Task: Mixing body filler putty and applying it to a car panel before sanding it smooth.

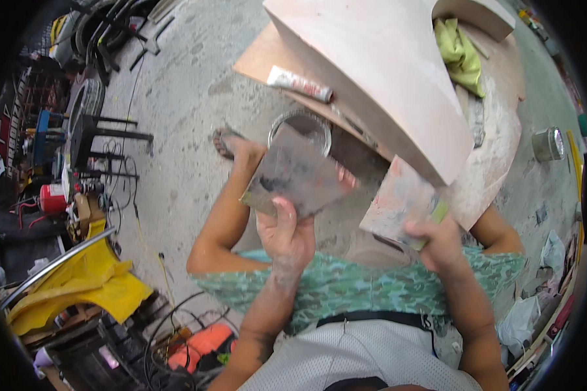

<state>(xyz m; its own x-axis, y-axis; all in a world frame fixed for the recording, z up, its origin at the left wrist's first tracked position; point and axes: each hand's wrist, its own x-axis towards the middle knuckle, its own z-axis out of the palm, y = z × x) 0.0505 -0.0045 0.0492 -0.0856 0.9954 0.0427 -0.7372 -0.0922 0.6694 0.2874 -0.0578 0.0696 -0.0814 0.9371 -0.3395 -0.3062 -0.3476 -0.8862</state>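
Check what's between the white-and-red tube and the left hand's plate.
In the head view: the edge of the brown board, then an open round can, partly covered by the plate.

The head-worn fisheye view looks down on the nearby hands.

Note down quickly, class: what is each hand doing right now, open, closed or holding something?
Left hand: closed on a grey smeared plate, thumb on top.
Right hand: closed on a pale smeared plate.
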